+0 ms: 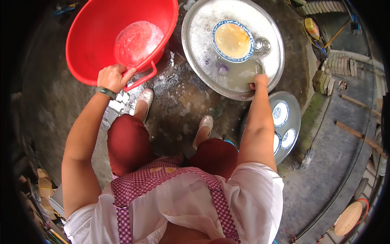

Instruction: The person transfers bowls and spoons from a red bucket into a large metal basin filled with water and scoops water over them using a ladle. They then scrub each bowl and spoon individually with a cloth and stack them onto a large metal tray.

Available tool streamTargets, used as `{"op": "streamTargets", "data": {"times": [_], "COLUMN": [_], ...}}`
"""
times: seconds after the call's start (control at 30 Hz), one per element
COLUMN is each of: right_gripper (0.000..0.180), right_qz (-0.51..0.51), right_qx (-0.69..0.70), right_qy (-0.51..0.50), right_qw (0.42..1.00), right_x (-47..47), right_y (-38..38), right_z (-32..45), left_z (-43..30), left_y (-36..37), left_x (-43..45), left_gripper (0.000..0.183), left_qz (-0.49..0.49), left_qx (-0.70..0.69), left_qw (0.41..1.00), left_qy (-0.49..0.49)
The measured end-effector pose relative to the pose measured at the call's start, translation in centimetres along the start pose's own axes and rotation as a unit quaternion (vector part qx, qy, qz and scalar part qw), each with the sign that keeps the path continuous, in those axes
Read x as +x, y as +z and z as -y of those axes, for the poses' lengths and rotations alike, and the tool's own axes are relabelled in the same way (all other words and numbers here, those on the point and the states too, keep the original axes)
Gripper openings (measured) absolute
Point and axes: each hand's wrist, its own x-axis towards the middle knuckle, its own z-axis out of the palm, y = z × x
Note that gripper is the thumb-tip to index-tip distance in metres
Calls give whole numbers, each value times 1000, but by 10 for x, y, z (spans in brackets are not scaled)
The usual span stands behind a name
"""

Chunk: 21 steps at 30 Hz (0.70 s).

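Observation:
My left hand [113, 78] grips the near rim of a large red plastic tub [88, 45], just above its handle. The tub is tilted and has foamy water [138, 42] at the bottom. My right hand [260, 80] reaches inside the near edge of a wide metal basin [195, 67] of suds and cloudy water. Its fingers are curled and partly hidden, so I cannot tell whether they hold anything. Beside it in the basin are a blue-and-white bowl [233, 41] full of cloudy liquid, a clear glass [262, 45] and a small purple thing [223, 69].
A metal tray [294, 102] with several blue-patterned white dishes [280, 113] lies right, partly behind my right arm. The concrete floor [182, 103] is wet around my feet. Stacked tiles [323, 82], wooden strips [350, 129] and a round wooden board [349, 218] lie farther right.

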Motion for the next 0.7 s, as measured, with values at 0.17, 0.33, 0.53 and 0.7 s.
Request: {"op": "streamTargets", "data": {"times": [0.17, 0.33, 0.53, 0.7], "right_gripper": [24, 20, 17, 9], "right_qz": [75, 115, 122, 220], "right_qx": [361, 413, 345, 341], "right_qy": [33, 19, -54, -153], "right_qw": [929, 903, 929, 901], "right_x": [18, 10, -36, -100], "right_y": [-6, -36, -48, -24], "right_z": [-17, -19, 36, 106], "left_z": [0, -3, -1, 0], "left_y": [1, -1, -4, -6], "left_x": [0, 0, 0, 2], "left_gripper": [47, 45, 53, 64], "left_qz": [-6, 9, 20, 75], "left_qx": [16, 28, 11, -2], "left_qw": [1000, 1000, 1000, 996], "left_qy": [0, -10, -21, -37]}}
